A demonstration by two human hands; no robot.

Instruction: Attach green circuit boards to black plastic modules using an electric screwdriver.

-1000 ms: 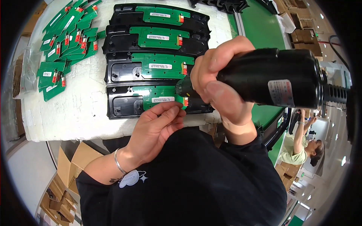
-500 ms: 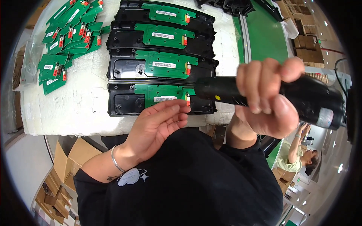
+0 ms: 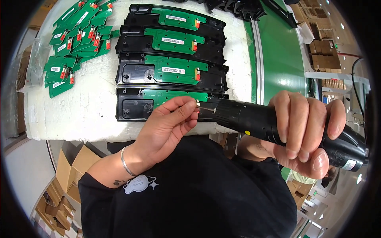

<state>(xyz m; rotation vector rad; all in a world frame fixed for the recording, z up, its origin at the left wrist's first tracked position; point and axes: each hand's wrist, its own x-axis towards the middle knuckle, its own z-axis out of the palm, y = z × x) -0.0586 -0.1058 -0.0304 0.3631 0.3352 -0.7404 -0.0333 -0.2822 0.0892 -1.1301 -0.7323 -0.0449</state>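
Observation:
My right hand (image 3: 303, 129) is wrapped round a black electric screwdriver (image 3: 248, 119) held nearly level, its thin bit pointing left. At the bit's tip my left hand (image 3: 162, 129) pinches thumb and forefinger together; whatever is between them is too small to make out. Both hands are above the nearest black plastic housing (image 3: 131, 110), which carries a green circuit board (image 3: 170, 94) partly hidden by my left fingers. Beyond it three similar housings lie in a row, each with a green board bearing a white label and a red part, such as the second circuit board (image 3: 164, 75).
Loose circuit boards (image 3: 67, 63) are piled at the left on the white foam surface (image 3: 91, 115). A green work surface (image 3: 278, 59) with a metal rail and black parts (image 3: 242, 8) lies beyond at the right. Open cardboard boxes (image 3: 81, 160) stand below left.
The screwdriver has swung lower and right, away from over the nearest board. Its bit now meets my left fingertips, which have closed into a pinch.

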